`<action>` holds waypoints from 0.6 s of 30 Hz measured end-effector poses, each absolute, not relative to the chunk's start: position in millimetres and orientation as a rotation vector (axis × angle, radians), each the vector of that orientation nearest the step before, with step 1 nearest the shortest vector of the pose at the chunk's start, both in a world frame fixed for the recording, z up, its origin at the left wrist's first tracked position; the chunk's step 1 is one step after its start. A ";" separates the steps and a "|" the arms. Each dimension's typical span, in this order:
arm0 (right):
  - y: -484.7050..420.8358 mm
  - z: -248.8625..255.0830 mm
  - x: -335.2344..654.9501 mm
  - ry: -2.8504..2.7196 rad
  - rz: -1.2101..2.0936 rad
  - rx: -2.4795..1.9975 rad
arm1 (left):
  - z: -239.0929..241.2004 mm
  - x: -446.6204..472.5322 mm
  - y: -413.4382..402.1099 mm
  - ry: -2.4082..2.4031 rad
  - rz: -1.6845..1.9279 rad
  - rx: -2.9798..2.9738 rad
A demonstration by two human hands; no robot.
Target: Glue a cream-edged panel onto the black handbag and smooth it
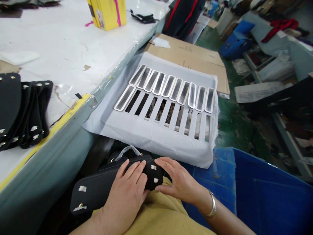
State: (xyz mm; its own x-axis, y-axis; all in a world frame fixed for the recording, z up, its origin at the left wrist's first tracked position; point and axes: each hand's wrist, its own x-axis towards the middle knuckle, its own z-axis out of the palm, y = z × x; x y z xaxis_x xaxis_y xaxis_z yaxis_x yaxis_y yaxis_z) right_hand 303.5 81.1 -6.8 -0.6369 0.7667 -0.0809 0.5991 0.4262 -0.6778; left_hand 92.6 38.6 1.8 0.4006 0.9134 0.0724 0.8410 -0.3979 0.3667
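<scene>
A long black leather piece with rounded ends lies across my lap; small bits of white tape and a gold-coloured stud show on it. Across its middle rests my left hand, fingers over the far edge and thumb at the near edge. My right hand pinches the rounded right end, thumb below and fingers above, beside two tape bits. Just behind sits a black handle part wrapped in clear plastic, with gold fittings. What lies beneath the leather piece is mostly hidden.
Left, a white-topped table bears stacked black pieces and a yellow box. Ahead, white backing sheet with slots carries several silver-centred strips, near cardboard. A blue bin stands at right.
</scene>
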 end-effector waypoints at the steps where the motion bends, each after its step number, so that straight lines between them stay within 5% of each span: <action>1: 81.5 -6.5 303.0 -2.438 1.022 -1.209 | 1.7 92.3 38.8 1.539 0.381 2.391; 11: 79.7 -8.7 305.8 -2.217 1.316 -1.252 | -2.0 91.1 41.8 1.462 0.262 2.594; 18: 63.0 -40.9 317.1 -1.203 1.864 -1.262 | 7.7 93.2 45.7 1.418 0.180 2.652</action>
State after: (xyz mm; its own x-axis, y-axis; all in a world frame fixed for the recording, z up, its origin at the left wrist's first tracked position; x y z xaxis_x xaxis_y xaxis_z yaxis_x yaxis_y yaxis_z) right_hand 317.1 63.0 -40.9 -0.3838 0.8326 -0.3993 0.0212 -0.4243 -0.9053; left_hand 93.2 45.7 7.7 0.5516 0.8329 0.0445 0.8176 -0.5505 0.1688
